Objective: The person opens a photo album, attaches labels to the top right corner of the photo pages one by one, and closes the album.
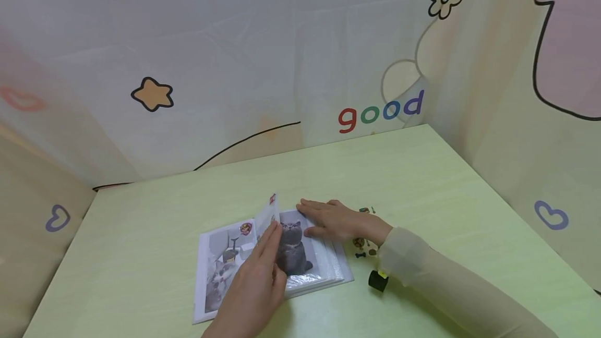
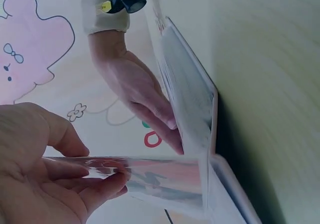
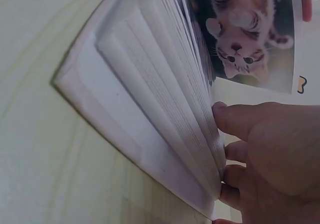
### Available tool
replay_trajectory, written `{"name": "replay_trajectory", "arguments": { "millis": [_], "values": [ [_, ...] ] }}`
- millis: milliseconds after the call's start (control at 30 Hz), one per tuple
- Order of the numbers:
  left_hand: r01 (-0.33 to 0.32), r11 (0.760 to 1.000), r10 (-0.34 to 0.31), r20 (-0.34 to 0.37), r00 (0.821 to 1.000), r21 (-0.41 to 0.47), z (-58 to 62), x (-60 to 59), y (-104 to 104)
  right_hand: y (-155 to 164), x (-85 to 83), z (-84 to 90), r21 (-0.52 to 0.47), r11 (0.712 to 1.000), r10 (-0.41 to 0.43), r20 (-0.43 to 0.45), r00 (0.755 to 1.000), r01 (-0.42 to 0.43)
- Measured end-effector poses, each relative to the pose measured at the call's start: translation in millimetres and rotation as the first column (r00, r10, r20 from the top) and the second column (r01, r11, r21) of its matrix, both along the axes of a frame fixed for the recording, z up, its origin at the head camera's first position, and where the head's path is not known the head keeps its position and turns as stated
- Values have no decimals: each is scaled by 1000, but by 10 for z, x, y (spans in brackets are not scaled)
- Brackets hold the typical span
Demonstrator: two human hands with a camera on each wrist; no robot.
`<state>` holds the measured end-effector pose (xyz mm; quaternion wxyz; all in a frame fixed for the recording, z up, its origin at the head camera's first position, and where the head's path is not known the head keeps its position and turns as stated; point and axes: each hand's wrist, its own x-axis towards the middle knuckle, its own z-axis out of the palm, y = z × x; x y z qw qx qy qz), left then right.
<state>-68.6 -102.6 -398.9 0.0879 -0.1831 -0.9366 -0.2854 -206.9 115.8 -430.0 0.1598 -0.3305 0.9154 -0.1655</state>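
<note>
Green table [image 1: 422, 181] — one photo album [image 1: 328, 267], two hands on pages.

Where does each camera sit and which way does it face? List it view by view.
Head: above, facing forward and down at the photo album on the green table; both hands and a sleeve show.
Left wrist: beside the left hand, facing across the lifted page toward the right hand.
Right wrist: low on the table, facing the album's page edges; right fingers show.
All three share the album.

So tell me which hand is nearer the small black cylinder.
Right. The right hand lies flat on the album just beyond the black cylinder; the left hand lifts a page farther left.
</note>
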Motion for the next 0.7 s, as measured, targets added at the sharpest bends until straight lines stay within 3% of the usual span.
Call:
{"name": "replay_trajectory", "arguments": {
  "millis": [233,533,700],
  "values": [
    [-86,996,84,54,995,38,113,21,-117,8,7,-4,7,1000,1,-6,1000,-1],
    [-102,993,108,-102,989,66,187,17,-343,12,11,8,19,1000,3,-2,1000,-3],
    [-128,990,134,-115,984,64,199,1,-467,6,11,8,29,1000,2,-3,1000,-2]
  ]
}}
